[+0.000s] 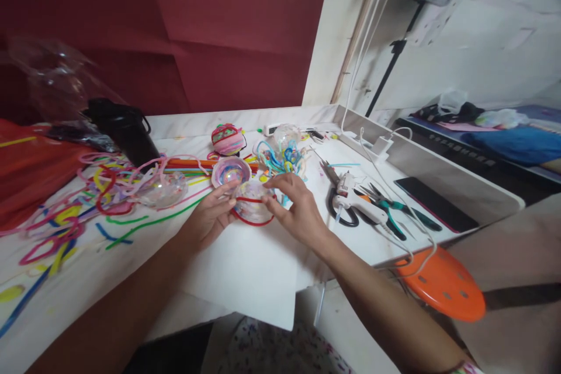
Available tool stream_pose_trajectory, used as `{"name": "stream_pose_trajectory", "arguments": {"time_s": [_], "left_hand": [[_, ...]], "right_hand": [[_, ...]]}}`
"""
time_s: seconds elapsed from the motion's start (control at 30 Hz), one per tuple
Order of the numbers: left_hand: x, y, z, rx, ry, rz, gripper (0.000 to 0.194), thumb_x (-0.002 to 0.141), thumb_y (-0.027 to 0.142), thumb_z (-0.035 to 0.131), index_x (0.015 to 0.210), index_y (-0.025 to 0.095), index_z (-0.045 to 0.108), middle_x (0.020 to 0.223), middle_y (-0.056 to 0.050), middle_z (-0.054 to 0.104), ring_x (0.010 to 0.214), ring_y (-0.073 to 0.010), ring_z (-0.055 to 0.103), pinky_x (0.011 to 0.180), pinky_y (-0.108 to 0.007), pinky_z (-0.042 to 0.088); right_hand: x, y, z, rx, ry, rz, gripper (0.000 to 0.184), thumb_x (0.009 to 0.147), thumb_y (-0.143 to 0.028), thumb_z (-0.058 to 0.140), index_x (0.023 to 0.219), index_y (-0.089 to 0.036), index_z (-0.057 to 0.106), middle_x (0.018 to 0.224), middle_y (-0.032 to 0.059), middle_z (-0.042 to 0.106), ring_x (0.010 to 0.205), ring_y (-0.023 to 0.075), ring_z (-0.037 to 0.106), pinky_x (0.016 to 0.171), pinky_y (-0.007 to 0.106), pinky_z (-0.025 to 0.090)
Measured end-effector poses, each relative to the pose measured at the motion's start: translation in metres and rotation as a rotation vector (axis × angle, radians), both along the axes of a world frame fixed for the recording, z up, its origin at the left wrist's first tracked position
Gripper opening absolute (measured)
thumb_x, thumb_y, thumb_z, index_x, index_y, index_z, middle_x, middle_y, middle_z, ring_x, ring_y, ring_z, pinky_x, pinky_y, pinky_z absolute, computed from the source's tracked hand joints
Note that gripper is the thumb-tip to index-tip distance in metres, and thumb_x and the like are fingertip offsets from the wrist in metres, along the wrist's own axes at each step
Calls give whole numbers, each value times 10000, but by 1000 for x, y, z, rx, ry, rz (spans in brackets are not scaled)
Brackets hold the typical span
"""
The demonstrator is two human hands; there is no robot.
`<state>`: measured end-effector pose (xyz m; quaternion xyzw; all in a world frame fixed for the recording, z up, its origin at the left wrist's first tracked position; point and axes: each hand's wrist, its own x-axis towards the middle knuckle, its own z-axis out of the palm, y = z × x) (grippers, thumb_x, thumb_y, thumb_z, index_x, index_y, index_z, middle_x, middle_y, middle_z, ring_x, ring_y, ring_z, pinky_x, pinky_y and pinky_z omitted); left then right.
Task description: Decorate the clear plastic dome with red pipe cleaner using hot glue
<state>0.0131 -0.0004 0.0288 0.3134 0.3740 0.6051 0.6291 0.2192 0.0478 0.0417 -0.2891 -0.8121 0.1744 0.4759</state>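
Between my two hands, above a sheet of white paper point(245, 274), is a clear plastic half-ball point(252, 210) with a red pipe cleaner point(254, 224) curving around it. My left hand point(208, 216) is closed on the half-ball's left edge. On the right side my right hand point(300, 207) pinches with thumb and forefinger where the red pipe cleaner meets the half-ball. Just behind stands a pink and purple lined half-ball point(231, 172). A ball wrapped in pink, red and green point(228, 139) sits farther back.
Loose pipe cleaners point(105, 187) and another clear half-ball point(162, 190) lie left, near a black bottle point(123, 131). To the right are a white glue gun point(357, 201), green-handled pliers point(390, 210) and a dark phone point(436, 204). An orange stool point(447, 286) stands below the table edge.
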Motion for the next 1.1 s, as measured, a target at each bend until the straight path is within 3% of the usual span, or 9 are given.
{"name": "stream_pose_trajectory", "arguments": {"time_s": [0.13,0.37,0.47,0.6,0.77,1.1], "left_hand": [[4,-3,-1,32,0,-1,514,683,116,851,1151,166,643,997,-75,775,849,-182,728,775,-296,581],[6,-4,-4,29,16,17,424,632,138,893,983,167,656,899,-51,761,803,-172,699,708,-282,565],[5,-4,-4,27,-9,-7,354,643,133,886,934,151,686,852,-40,751,769,-159,684,674,-263,555],[-1,-4,-1,32,-81,-76,249,722,116,798,961,130,730,945,-74,763,821,-184,699,728,-298,562],[-9,-2,-2,53,-87,-157,356,751,50,693,1100,113,723,1090,-134,762,965,-246,710,858,-367,547],[-7,-2,0,76,8,-169,383,776,63,724,1147,157,721,1128,-109,751,1020,-232,699,857,-330,562]], "right_hand": [[-16,-6,14,222,-269,38,124,924,-221,661,982,-168,756,931,98,669,903,251,616,811,389,466],[-32,-5,21,203,-497,18,139,912,-134,636,914,-133,775,832,84,666,773,207,605,729,326,436],[-31,-6,21,195,-515,15,140,914,-124,630,920,-124,770,805,78,661,751,201,600,706,315,432],[-29,-5,20,208,-484,9,134,904,-99,630,904,-129,760,792,68,651,742,193,593,706,304,433],[-26,-2,17,208,-423,21,109,890,-91,650,872,-144,744,770,54,637,729,188,588,690,296,432],[-24,2,17,208,-400,74,157,930,-90,615,976,-151,753,812,66,662,756,190,612,712,292,447]]}}
